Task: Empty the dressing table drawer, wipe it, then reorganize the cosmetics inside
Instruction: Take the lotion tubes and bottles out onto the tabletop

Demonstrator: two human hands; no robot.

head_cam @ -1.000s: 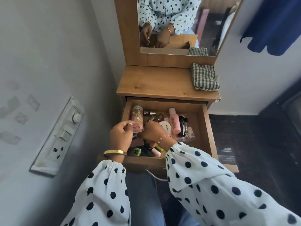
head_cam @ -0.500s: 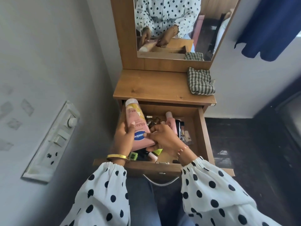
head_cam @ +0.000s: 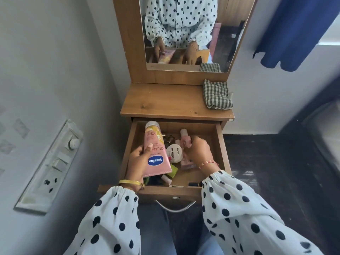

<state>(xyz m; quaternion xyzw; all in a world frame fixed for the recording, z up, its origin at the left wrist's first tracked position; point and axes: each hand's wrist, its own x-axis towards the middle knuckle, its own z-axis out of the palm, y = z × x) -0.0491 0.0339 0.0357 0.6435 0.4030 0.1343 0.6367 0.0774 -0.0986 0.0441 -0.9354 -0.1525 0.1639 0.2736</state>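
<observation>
The drawer [head_cam: 219, 144] stands pulled out under the counter [head_cam: 165, 102]. The left hand [head_cam: 137, 162] grips a pink tube [head_cam: 155, 151] above the drawer's left side, cap pointing away. The right hand [head_cam: 197, 151] reaches into the drawer, its fingers [head_cam: 191, 140] curled at a pink bottle [head_cam: 184, 138]. A round white jar [head_cam: 174, 153] lies between the hands. A checked cloth [head_cam: 217, 94] sits folded on the counter's right end, below the mirror [head_cam: 184, 34].
</observation>
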